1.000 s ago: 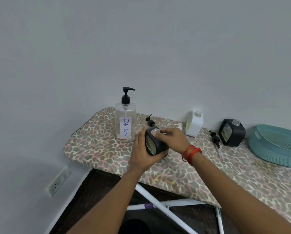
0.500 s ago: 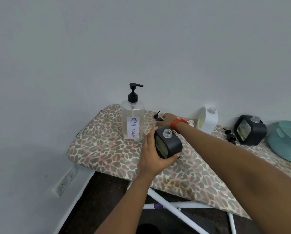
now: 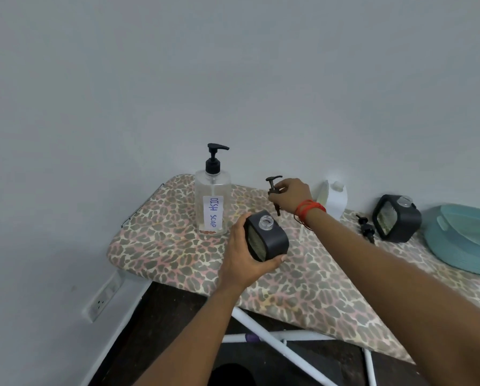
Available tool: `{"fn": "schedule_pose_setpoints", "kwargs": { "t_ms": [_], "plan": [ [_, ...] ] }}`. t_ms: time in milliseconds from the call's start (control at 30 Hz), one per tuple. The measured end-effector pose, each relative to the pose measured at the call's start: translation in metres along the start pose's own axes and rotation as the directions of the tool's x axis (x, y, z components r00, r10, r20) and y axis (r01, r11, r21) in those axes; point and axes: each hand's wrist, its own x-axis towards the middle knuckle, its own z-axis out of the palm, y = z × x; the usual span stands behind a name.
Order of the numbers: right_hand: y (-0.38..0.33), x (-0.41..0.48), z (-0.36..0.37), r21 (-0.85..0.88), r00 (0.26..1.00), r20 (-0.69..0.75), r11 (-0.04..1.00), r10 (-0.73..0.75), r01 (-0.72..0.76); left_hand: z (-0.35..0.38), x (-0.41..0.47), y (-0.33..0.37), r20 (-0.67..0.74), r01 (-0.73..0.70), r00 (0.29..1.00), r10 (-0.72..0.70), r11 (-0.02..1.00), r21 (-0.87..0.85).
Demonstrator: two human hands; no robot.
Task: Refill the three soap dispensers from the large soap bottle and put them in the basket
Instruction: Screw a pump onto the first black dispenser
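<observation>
I am gripping the open-necked black dispenser (image 3: pixel 269 238) in my left hand (image 3: pixel 244 257), fingers curled round its body, above the front edge of the ironing board (image 3: pixel 163 246). My right hand (image 3: pixel 291 195) is pinching a black pump head (image 3: pixel 273 188), holding it above the back edge. The large soap bottle (image 3: pixel 212 199) is standing upright near the back left corner. A white dispenser (image 3: pixel 335 199), a loose pump (image 3: pixel 367 228) and a second black dispenser (image 3: pixel 397 218) are sitting along the back edge, with the basket (image 3: pixel 467 238) lying at the right.

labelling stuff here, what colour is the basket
Teal; the basket shows best in the head view.
</observation>
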Motion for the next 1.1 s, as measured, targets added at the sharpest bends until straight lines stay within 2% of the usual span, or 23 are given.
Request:
{"fn": "schedule_pose_setpoints", "kwargs": {
  "t_ms": [167,367,633,767,900,1000,1100],
  "plan": [
    [-0.018,-0.04,-0.06,0.264,0.986,-0.144,0.957,-0.084,0.12,-0.005,-0.001,0.009,-0.002,0.049,0.999,-0.049,0.999,-0.007],
    [-0.06,-0.089,-0.132,0.382,0.926,-0.295,0.86,-0.235,0.339,-0.01,-0.006,0.052,0.011,-0.048,0.999,0.048,0.999,0.02],
    [-0.099,-0.153,-0.195,0.389,0.871,-0.338,0.79,-0.356,0.474,-0.028,-0.014,0.148,-0.077,-0.212,0.976,0.205,0.972,-0.096],
    [-0.103,-0.179,-0.209,0.331,0.866,-0.313,0.81,-0.39,0.485,-0.036,-0.021,0.183,-0.077,-0.257,0.966,0.249,0.959,-0.121],
    [-0.104,-0.199,-0.217,0.243,0.861,-0.336,0.847,-0.383,0.472,-0.039,-0.027,0.215,-0.064,-0.258,0.966,0.252,0.956,-0.136],
    [-0.102,-0.209,-0.228,0.264,0.857,-0.381,0.847,-0.348,0.461,-0.043,-0.028,0.237,-0.076,-0.238,0.971,0.228,0.957,-0.166],
    [-0.105,-0.214,-0.237,0.277,0.876,-0.338,0.853,-0.345,0.443,-0.047,-0.026,0.255,-0.091,-0.246,0.968,0.233,0.951,-0.186]
  ]
}}
